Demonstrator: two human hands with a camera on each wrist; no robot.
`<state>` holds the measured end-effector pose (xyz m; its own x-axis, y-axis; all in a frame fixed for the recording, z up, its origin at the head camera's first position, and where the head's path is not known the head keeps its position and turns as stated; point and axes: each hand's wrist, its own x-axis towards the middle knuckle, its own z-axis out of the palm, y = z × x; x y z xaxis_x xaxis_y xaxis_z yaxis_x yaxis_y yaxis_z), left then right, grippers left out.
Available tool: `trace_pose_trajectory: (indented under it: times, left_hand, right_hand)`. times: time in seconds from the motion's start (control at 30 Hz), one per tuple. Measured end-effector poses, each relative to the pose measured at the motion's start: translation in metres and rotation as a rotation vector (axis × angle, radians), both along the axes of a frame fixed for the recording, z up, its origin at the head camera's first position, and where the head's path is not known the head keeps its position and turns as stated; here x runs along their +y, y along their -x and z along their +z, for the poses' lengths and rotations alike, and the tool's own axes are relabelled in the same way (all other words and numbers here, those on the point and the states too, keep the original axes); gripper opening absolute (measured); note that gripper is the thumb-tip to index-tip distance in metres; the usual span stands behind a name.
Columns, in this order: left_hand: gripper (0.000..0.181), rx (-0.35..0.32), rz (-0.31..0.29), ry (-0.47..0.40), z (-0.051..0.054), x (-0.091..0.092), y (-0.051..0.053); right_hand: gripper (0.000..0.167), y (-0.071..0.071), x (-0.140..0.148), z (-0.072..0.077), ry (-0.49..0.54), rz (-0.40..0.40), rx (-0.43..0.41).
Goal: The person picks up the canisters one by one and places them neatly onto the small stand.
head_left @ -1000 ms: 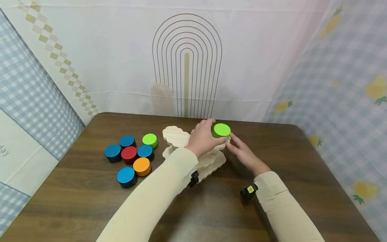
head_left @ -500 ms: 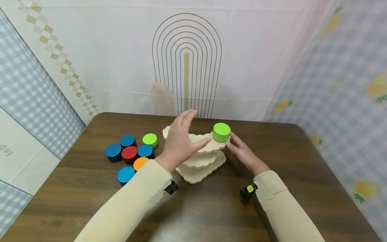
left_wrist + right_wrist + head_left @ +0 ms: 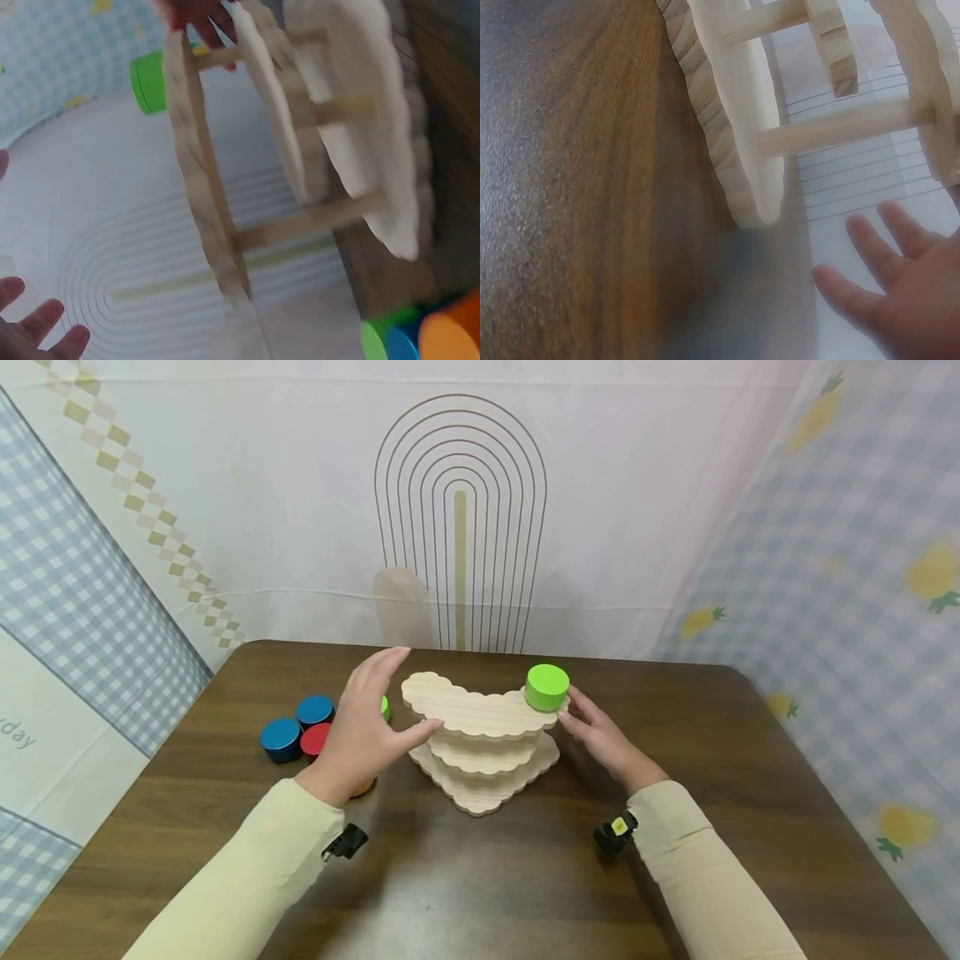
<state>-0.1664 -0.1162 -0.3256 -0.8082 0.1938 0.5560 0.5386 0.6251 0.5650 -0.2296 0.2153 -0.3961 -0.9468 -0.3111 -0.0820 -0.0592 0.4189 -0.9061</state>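
Left hand (image 3: 358, 728), fingers and thumb apart, holds nothing; we note the wooden stand (image 3: 480, 714) just rightward, long axis crosswise, its right end pinched by our right hand (image 3: 606, 742). On that end sits the green block (image 3: 547, 688); blue blocks (image 3: 281, 741) lie nearer our left hand.

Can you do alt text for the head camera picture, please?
A green round block sits on top of a three-tiered wooden stand, at the right end, where a person's right hand holds the edge. The left hand, holding nothing, partly hides a group of blue, red, green and orange blocks on the brown table.
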Motion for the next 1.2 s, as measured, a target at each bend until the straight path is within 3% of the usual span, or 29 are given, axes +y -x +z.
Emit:
trace_pose_trajectory:
  times: [0.33,0.63,0.9,1.2]
  left_hand:
    - [0.082,-0.004,0.081,0.116,-0.013,-0.05,-0.008]
    - [0.08,-0.098,0.187,0.237,-0.026,-0.077,-0.02]
    - [0.08,-0.153,0.226,0.344,-0.044,-0.097,-0.031]
    - [0.085,-0.218,0.225,0.424,-0.066,-0.113,-0.04]
  right_hand:
    - [0.065,-0.001,0.001,0.001,0.001,0.002,0.014]
    - [0.066,0.0,0.001,0.003,0.001,0.01,0.006]
    - [0.067,0.001,0.001,0.002,0.0,0.011,0.0]
    - [0.066,-0.001,0.001,0.002,-0.005,0.017,0.009]
